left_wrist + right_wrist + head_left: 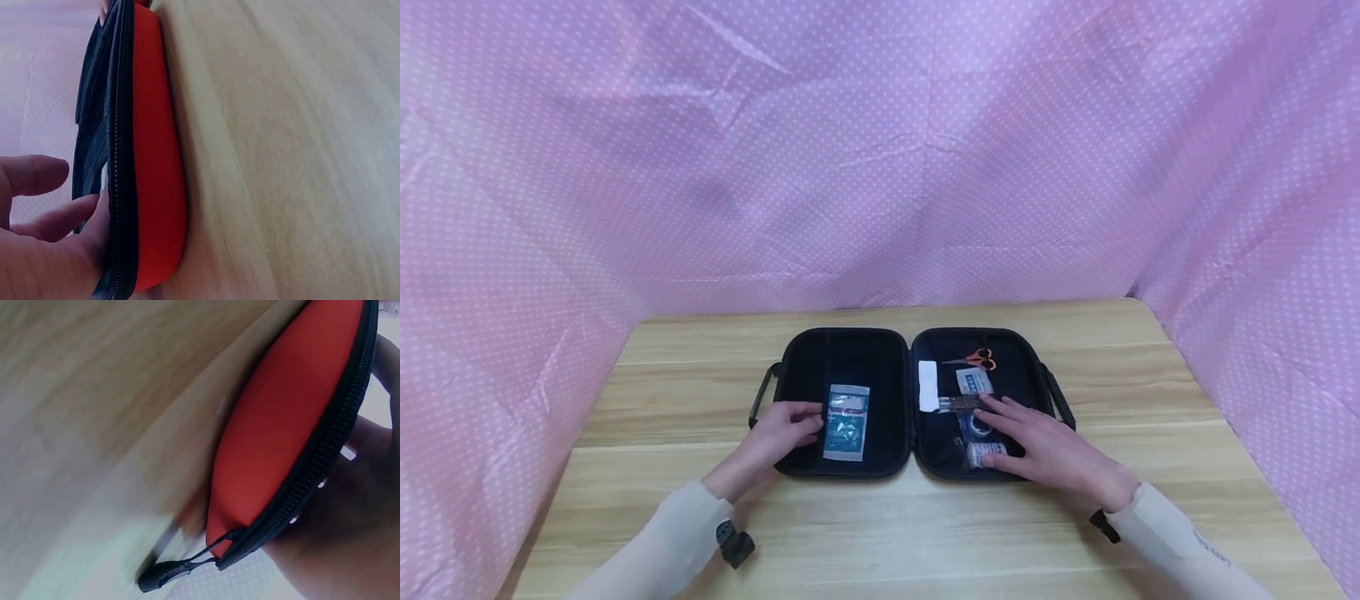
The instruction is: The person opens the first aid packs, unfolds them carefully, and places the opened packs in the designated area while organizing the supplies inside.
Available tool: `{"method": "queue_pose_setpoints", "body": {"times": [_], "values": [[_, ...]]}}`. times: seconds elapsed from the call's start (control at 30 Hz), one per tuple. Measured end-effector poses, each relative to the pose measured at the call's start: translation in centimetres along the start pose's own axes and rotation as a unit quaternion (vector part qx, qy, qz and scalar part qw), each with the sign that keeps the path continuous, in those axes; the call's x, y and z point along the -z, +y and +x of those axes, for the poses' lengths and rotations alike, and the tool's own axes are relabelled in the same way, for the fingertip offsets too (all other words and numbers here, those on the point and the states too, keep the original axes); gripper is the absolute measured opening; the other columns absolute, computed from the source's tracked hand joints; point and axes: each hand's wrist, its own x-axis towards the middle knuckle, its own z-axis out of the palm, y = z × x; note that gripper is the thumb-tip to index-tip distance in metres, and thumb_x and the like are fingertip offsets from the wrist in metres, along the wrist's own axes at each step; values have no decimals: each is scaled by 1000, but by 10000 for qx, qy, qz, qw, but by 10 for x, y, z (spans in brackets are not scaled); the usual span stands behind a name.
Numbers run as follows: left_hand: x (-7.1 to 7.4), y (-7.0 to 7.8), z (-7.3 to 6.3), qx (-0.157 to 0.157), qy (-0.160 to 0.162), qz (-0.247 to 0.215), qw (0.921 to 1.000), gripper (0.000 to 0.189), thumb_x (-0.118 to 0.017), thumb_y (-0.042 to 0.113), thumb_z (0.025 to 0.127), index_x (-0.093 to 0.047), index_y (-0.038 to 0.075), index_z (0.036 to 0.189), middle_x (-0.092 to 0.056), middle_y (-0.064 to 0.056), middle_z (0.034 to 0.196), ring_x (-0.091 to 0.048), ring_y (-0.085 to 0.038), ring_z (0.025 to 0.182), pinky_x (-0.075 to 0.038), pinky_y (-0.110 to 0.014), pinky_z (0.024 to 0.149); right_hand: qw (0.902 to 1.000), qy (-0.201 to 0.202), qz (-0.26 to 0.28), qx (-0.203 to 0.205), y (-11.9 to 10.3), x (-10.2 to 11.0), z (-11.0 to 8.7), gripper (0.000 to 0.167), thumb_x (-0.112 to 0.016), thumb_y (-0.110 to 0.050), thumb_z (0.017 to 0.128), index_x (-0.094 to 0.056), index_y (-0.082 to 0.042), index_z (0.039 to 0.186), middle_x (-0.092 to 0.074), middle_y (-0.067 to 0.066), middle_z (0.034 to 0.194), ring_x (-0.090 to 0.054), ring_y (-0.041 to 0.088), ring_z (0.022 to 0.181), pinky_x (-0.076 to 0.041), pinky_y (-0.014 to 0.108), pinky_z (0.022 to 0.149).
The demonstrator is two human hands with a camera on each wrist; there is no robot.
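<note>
A zippered case lies unfolded, its black inside facing up and its red shell (pixel 156 150) showing in the wrist views. In its left half (pixel 880 358), my left hand (pixel 782 432) has its fingertips beside the left edge of a teal-and-silver packet (pixel 847 423); whether they touch is unclear. My right hand (pixel 1037 437) spreads over the right half, fingers across a slim dark pack (pixel 955 404), a blue packet with a round item (pixel 967 427) and a white wrapped roll (pixel 976 454), partly hiding them. Above are a white packet with blue print (pixel 973 381) and orange-handled scissors (pixel 981 358).
A white strip (pixel 928 385) lies near the case's hinge. Carry handles stick out at the left (pixel 763 396) and right (pixel 1060 400) sides. A zipper pull (pixel 165 573) hangs from the shell. The wooden table (pixel 700 350) is backed by pink dotted cloth (pixel 880 167).
</note>
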Motion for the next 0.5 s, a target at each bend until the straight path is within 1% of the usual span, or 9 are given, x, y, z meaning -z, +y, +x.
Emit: {"method": "queue_pose_setpoints", "body": {"times": [0.07,0.17,0.3,0.37,0.43,0.5], "values": [[1,0,0,-30,-16,24,10000,41,-57,7,105,-55,-11,141,-55,-31,144,-67,-37,120,-56,-45,96,10000,7,66,-55,0,1,0,72,-61,-61,98,-55,-13,151,-40,11,163,-39,42,147,-40,64,110],[2,1,-1,-48,-42,-143,9999,43,-56,6,105,-52,-13,143,-53,-32,145,-66,-37,121,-57,-44,95,9995,143,221,-156,0,5,0,70,-62,-58,98,-55,-13,152,-39,12,164,-36,42,149,-38,64,112],[3,0,-1,-41,-55,-445,9990,46,-53,1,102,-48,-12,146,-58,-30,140,-67,-34,118,-58,-42,93,9975,586,345,-190,0,14,2,66,-67,-49,99,-56,-10,150,-40,14,163,-35,43,149,-36,65,113],[3,0,-1,-67,-71,-501,9987,47,-53,0,100,-49,-11,146,-62,-29,135,-67,-32,116,-59,-42,93,9959,783,392,-224,1,17,4,64,-68,-46,99,-56,-8,149,-40,14,163,-35,44,149,-35,66,113],[2,0,0,-104,-65,-475,9988,48,-53,0,99,-50,-10,145,-64,-27,133,-67,-31,114,-59,-42,93,9945,907,441,-271,1,20,6,63,-69,-43,99,-56,-8,150,-39,14,163,-35,44,149,-34,67,113],[1,-1,1,-200,-58,-346,9992,47,-54,1,98,-51,-9,144,-66,-26,130,-68,-31,112,-58,-43,93,9936,957,494,-337,2,22,6,62,-69,-42,100,-55,-9,150,-39,13,164,-34,45,149,-33,68,113]]}}
